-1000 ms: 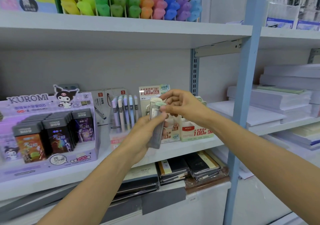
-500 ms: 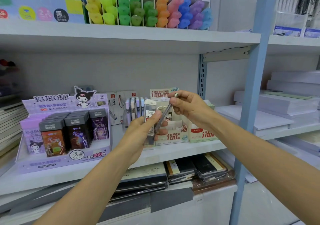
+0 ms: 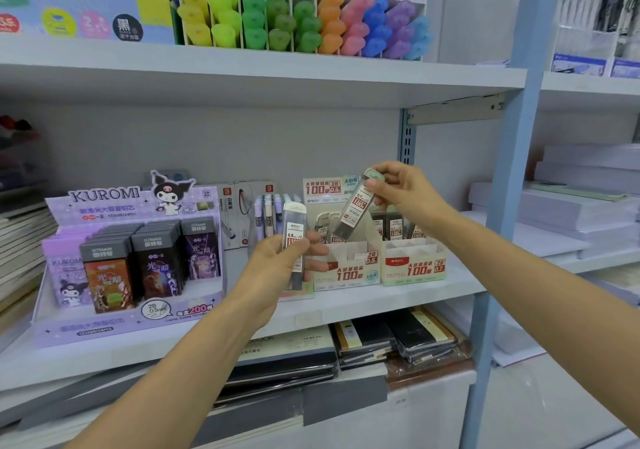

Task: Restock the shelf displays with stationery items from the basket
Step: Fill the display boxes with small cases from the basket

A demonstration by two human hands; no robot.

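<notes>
1. Right hand (image 3: 403, 190) pinches the cap end of the tilted lead case (image 3: 355, 208), thumb and fingertips curled on it. The case slants with its lower end down and to the left, above the back slots of the 0.5 box (image 3: 346, 272). I cannot tell whether it touches the cases already standing there.
2. Left hand (image 3: 273, 268) grips the upright lead case (image 3: 294, 240), fingers wrapped round its lower half. It sits just in front of that box, toward its left end, and its label reads 0.5, 2B.
3. The 0.5 box and the 0.7 box (image 3: 414, 266) stand side by side on the shelf (image 3: 398, 298). Both show stock in the back rows only.
4. The label on the tilted case seems to read 0.7. If so, it belongs one box further right, so check the label before it goes down.
5. For a clean placement, turn the case upright with the label facing out and line its foot up over a free slot. Lower it straight and let go only once it seats.
6. The cardboard looks light and a sideways nudge could skid it. The left hand is occupied and cannot steady the box.
7. The basket is not in view. The Kuromi display (image 3: 121, 268) stands well to the left, and the highlighters (image 3: 294, 19) are on the shelf above.
</notes>
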